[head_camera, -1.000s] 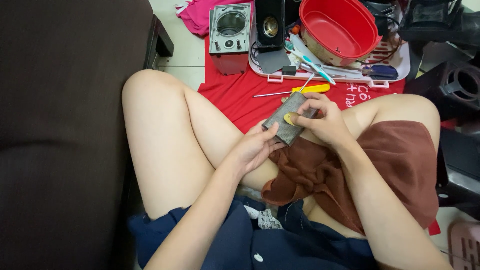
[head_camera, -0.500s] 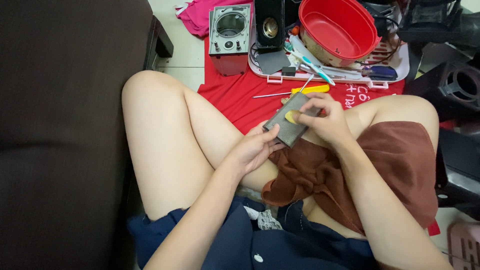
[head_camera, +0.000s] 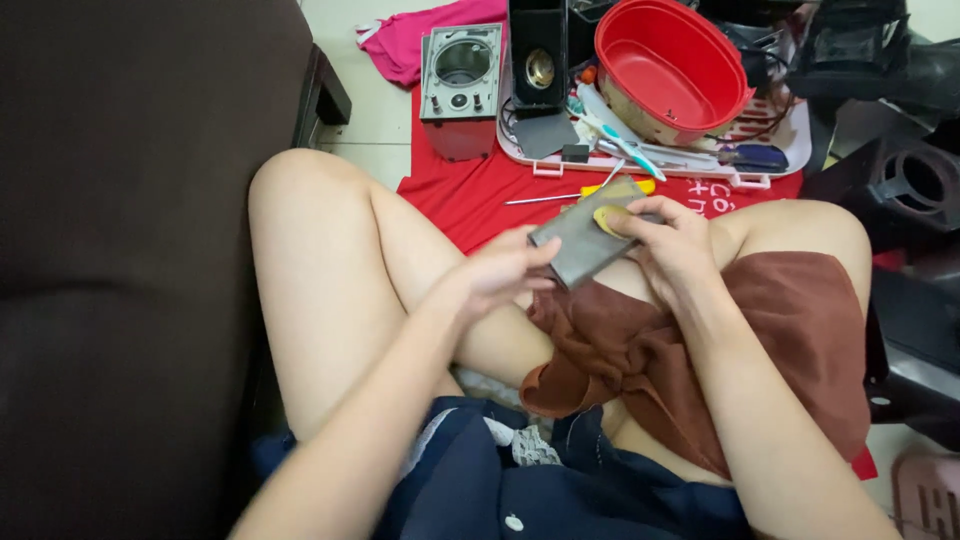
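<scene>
A flat grey rectangular panel (head_camera: 578, 243) with a yellowish round patch near its far end is held over my lap between both hands. My left hand (head_camera: 500, 272) grips its near lower edge, fingers curled against it. My right hand (head_camera: 668, 238) holds its far right side, thumb and fingers pressed beside the yellow patch. A brown cloth (head_camera: 700, 340) is draped over my right thigh under the hands. My bare legs are folded on a red cloth (head_camera: 470, 190).
A yellow-handled screwdriver (head_camera: 585, 191) lies on the red cloth beyond the panel. Behind stand a grey device casing (head_camera: 460, 85), a black speaker (head_camera: 538, 55), a red oval bowl (head_camera: 670, 65) and a tray of tools (head_camera: 690, 160). Dark sofa (head_camera: 130, 250) at left; black parts at right.
My hands shifted slightly on the grey panel; the left hand's fingers moved up closer against its edge. Nothing else moved.
</scene>
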